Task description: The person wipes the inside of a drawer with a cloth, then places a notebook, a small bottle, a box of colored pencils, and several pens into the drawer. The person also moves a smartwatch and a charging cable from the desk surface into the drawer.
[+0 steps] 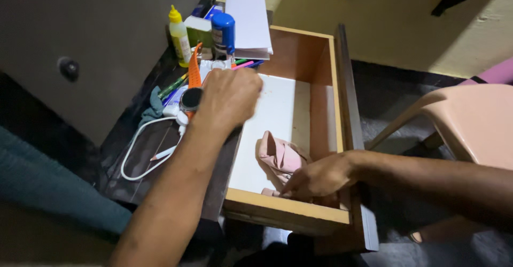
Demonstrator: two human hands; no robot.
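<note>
We press our right hand (pixel 320 177) on a crumpled pink cloth (pixel 280 157) at the drawer's front right corner, fingers bent down onto it; our left hand (pixel 230 98) hovers over the dark desk (pixel 144 157) beside the drawer's left edge, fingers curled, whether holding anything we cannot tell; the open wooden drawer (pixel 283 211) has a white bottom and holds the cloth; a yellow bottle (pixel 179 36), blue can (pixel 223 32), white cable (pixel 136 152) and orange-strapped watch (pixel 191 97) lie on the desk.
</note>
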